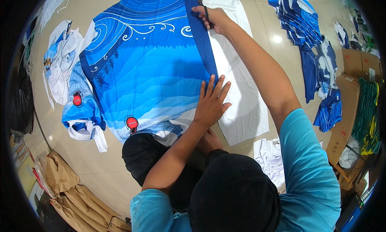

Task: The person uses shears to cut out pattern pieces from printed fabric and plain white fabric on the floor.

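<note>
- The dark blue band [203,49] runs lengthwise from the right grip [213,21] down to the left grip [212,104]; its upper end is nearer the right.
- Blue printed fabric [150,67] spreads left of the right grip, white fabric [241,87] right and below it.
- The right grip is curled round black-handled scissors [206,12], pointing away; blade spread I cannot tell.
- The left grip lies flat, fingers spread, on the fabric, grasping nothing.

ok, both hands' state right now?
Left hand: open, fingers spread, flat across blue wave-printed fabric and plain white cloth.
Right hand: closed, holding black-handled scissors.
</note>
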Demonstrator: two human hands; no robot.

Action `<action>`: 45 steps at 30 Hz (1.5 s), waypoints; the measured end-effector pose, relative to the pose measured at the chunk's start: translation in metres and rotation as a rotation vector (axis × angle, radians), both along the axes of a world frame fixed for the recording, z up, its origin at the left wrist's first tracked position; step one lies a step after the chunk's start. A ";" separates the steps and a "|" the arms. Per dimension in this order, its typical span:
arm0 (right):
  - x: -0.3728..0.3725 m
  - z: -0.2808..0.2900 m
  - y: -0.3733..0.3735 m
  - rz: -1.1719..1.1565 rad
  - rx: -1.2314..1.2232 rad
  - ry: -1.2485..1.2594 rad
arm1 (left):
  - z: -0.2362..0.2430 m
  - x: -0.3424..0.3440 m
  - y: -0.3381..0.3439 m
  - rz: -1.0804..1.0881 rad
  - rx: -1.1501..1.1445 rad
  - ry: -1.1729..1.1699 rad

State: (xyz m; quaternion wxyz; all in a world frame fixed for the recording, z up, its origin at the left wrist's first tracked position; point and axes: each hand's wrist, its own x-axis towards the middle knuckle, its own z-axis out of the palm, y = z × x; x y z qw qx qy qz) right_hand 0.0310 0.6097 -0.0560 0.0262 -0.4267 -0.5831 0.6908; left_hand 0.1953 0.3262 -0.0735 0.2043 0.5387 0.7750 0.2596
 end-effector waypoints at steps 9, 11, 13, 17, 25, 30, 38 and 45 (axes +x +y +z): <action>-0.002 0.002 -0.002 0.012 0.012 0.024 | 0.000 0.001 0.000 0.001 -0.012 -0.002; -0.004 0.003 -0.002 0.007 0.017 0.028 | 0.000 0.001 0.000 0.000 -0.013 0.001; -0.005 0.003 0.001 0.001 0.019 0.029 | -0.001 0.001 0.001 -0.004 -0.012 0.004; -0.011 0.000 0.006 -0.004 0.015 0.014 | 0.000 0.001 0.001 -0.001 -0.015 0.000; -0.017 -0.005 0.009 -0.015 0.024 0.003 | 0.001 0.000 0.000 -0.006 -0.007 -0.014; -0.018 -0.004 0.009 0.011 0.003 0.042 | 0.000 0.000 0.000 -0.008 -0.005 -0.017; -0.021 -0.002 0.009 -0.003 0.021 0.052 | 0.002 0.000 0.000 -0.013 -0.016 0.007; -0.027 0.000 0.015 -0.004 0.020 0.020 | 0.004 0.000 0.000 -0.007 -0.034 0.026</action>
